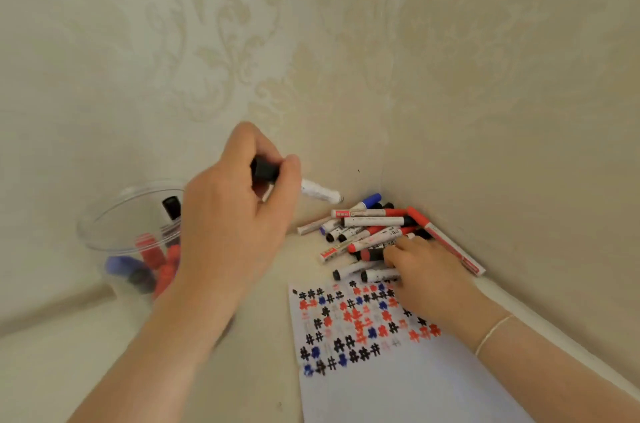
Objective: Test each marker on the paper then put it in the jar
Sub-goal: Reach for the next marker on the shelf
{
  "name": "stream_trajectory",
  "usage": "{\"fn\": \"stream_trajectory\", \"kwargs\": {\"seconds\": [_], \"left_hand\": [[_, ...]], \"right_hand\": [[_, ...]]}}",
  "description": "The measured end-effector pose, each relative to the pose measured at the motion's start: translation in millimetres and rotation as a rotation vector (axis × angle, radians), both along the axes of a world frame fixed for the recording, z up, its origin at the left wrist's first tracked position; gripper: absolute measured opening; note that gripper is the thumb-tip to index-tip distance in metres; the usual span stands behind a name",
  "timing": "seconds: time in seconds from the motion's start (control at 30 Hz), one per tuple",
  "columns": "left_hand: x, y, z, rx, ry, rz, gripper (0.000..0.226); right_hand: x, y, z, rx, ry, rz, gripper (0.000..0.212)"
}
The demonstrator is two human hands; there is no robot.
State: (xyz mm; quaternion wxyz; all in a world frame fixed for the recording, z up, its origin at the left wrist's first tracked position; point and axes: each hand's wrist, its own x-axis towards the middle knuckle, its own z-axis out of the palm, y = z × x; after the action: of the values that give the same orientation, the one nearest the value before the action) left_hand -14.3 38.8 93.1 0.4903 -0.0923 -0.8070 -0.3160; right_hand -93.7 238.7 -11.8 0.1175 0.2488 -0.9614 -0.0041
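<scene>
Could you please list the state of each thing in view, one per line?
Left hand: raised beside the jar, grips a black-capped marker.
Black-capped marker: held, capped, off the table.
Right hand: rests on the marker pile, fingers among the markers.
Marker pile: loose in the corner, capped.
Jar: open, partly filled with markers.
Paper: flat, far part covered in black, red and blue marks.

Jar [131, 235] at 9 o'clock: mouth open, approach partly blocked by left hand [239, 211] holding a black-capped marker [313, 192]. Marker pile [377, 235] fills the wall corner at 2 o'clock; right hand [426, 270] rests on it. Paper [398, 370] at 5 o'clock, near half unobstructed.
</scene>
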Motion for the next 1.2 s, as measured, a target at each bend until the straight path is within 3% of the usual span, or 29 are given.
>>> {"fn": "stream_trajectory", "kwargs": {"seconds": [0.13, 0.3, 0.43, 0.63, 0.77, 0.9, 1.07, 1.2], "left_hand": [[15.9, -44.8, 42.4, 0.113, 0.047, 0.115, 0.017], [30.8, -93.1, 72.0, 0.176, -0.070, 0.222, 0.025], [35.7, -102.4, 75.3, 0.060, -0.220, 0.293, 0.013], [39.1, -99.8, 79.8, -0.200, -0.187, 0.418, 0.011], [24.5, -104.4, 71.4, -0.434, -0.563, 0.443, 0.013], [10.8, -109.7, 57.0, -0.441, -1.004, 0.285, 0.011], [3.7, -109.6, 51.7, -0.477, -1.211, 0.231, 0.025], [4.5, -108.3, 52.1, -0.540, -1.264, 0.258, 0.010]], "right_hand": [[-2.4, -26.1, 18.0, 0.163, -0.092, 0.052, 0.029], [13.2, -74.1, 62.8, -0.370, -0.174, 0.194, 0.010], [25.8, -113.6, 84.4, -0.746, -0.235, 0.258, 0.009], [22.6, -134.5, 84.3, -0.956, -0.412, 0.226, 0.006], [22.6, -135.4, 75.7, -1.010, -0.444, 0.236, 0.008], [22.6, -133.1, 68.0, -1.038, -0.446, 0.237, 0.004], [20.4, -131.4, 65.9, -1.137, -0.453, 0.208, 0.003], [19.6, -126.4, 59.8, -1.143, -0.495, 0.163, 0.012]]}}
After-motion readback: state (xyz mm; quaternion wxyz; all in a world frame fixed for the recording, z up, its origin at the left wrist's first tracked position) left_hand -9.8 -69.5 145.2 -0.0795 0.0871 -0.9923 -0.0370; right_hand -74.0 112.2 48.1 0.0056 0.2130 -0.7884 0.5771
